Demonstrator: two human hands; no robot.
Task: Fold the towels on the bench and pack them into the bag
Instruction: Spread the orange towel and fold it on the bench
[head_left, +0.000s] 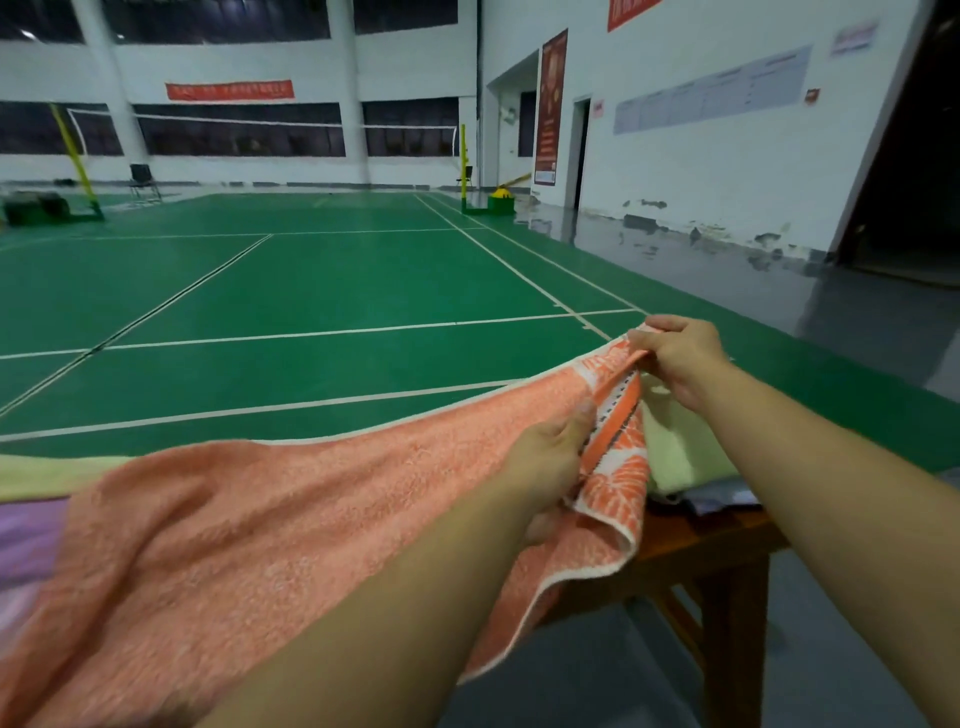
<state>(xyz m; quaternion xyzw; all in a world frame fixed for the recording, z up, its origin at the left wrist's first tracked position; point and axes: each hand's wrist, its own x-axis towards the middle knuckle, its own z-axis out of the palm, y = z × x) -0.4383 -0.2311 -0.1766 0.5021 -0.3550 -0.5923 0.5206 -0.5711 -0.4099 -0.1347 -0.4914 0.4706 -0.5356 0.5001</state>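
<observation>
An orange towel (291, 514) with a white patterned border stretches from the lower left up to the right. My left hand (550, 462) pinches its near border edge. My right hand (680, 358) grips the far corner of the same border, held higher. Behind the border a folded pale yellow-green towel (680, 447) lies on the wooden bench (727, 551). A dark grey cloth item (722, 496) lies beside it; whether it is the bag is unclear. A purple towel (26, 535) and another yellow-green towel (57, 465) show at the left edge.
The bench end and its leg (732, 644) stand over grey floor at the lower right. Beyond lies a green badminton court (291, 291) with white lines, a net and posts far back. A white wall with a doorway (582, 150) runs along the right.
</observation>
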